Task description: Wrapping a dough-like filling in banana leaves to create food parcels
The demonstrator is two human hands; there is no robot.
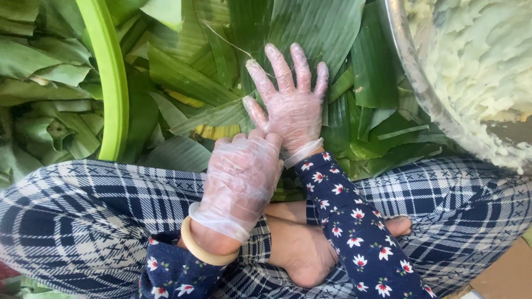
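Right hand (291, 105): gloved, fingers spread flat, pressing on the banana leaves (310, 27) piled before the crossed legs. Left hand (241, 177): gloved, curled loosely, gripping nothing visible. Green basket rim (108, 77) left; metal bowl (410, 61) of pale dough right.

The floor (507, 277) shows bare only at the lower right corner. A thick spread of green banana leaves (188, 77) lies across it, with a green basin rim (111, 83) and a metal bowl (413, 72) standing among them.
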